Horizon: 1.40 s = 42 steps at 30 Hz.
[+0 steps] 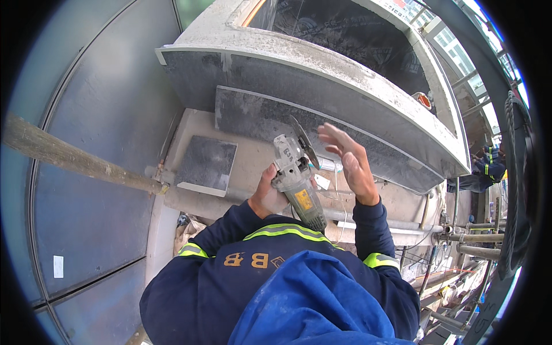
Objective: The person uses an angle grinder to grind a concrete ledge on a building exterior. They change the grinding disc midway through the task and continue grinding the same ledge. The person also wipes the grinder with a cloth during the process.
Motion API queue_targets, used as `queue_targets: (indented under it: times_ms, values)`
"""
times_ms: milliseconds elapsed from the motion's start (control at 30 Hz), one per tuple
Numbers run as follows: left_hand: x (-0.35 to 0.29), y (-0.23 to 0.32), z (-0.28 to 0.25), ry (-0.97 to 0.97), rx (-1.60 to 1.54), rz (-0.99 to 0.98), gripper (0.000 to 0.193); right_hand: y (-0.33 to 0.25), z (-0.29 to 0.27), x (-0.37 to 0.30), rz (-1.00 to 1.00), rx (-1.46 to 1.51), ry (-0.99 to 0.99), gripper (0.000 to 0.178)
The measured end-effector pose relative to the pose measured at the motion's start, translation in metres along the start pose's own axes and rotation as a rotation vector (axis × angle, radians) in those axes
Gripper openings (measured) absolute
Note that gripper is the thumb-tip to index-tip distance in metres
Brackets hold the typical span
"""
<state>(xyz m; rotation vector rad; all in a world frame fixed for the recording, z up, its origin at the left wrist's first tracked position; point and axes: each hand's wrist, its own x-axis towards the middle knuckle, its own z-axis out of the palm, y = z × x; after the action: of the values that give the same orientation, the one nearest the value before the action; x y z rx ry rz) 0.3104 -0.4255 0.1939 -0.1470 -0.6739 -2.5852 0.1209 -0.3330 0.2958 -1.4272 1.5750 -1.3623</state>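
Observation:
An angle grinder (301, 198) with a grey-green body, a yellow label and a metal gear head is in front of my chest. Its thin dark cutting disc (306, 144) points up and away from me. My left hand (270, 192) is closed around the side of the grinder near its head, fingers partly hidden behind it. On the other side, my right hand (352, 161) is raised beside the disc with fingers stretched out, dusty and holding nothing. Beyond the disc, a long dark grey slab (253, 113) leans against the wall below the window opening.
A square dark slab (207, 164) lies on the ledge at left. A scaffold pole (80, 154) juts in from the left beside dark panels (109, 92). A window opening (345, 40) is ahead. At far right are a thick rope (510, 184), scaffolding and another person (486, 167).

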Motion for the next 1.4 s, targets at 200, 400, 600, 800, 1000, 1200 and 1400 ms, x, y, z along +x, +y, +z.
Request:
queue_targets:
  times_ms: [200, 400, 600, 800, 1000, 1200, 1400]
  values:
    - [-0.007, 0.007, 0.008, -0.076, -0.057, -0.026, 0.086, -0.053, 0.060, 0.055, -0.048, 0.056, -0.148, 0.075]
    - [-0.040, 0.001, -0.022, 0.186, -0.022, 0.145, 0.098, -0.009, 0.087, 0.050, -0.609, -0.040, -0.172, 0.064]
    - [-0.035, -0.009, -0.024, 0.153, -0.015, 0.117, 0.097, -0.003, 0.089, 0.012, -0.510, -0.110, 0.015, 0.080]
    - [-0.024, -0.020, -0.015, 0.107, 0.008, 0.049, 0.096, -0.033, 0.071, 0.010, -0.191, -0.021, 0.070, 0.095]
    - [-0.002, -0.029, -0.012, 0.057, 0.007, -0.032, 0.095, -0.014, 0.051, -0.031, -0.258, -0.065, 0.303, 0.088]
    - [0.016, -0.034, -0.033, -0.427, -0.160, -0.369, 0.094, 0.055, 0.028, -0.168, 0.190, -0.406, 0.817, 0.075]
    - [0.006, -0.044, -0.025, -0.235, -0.219, -0.621, 0.095, -0.028, 0.072, -0.339, 0.591, -0.618, 1.779, 0.072]
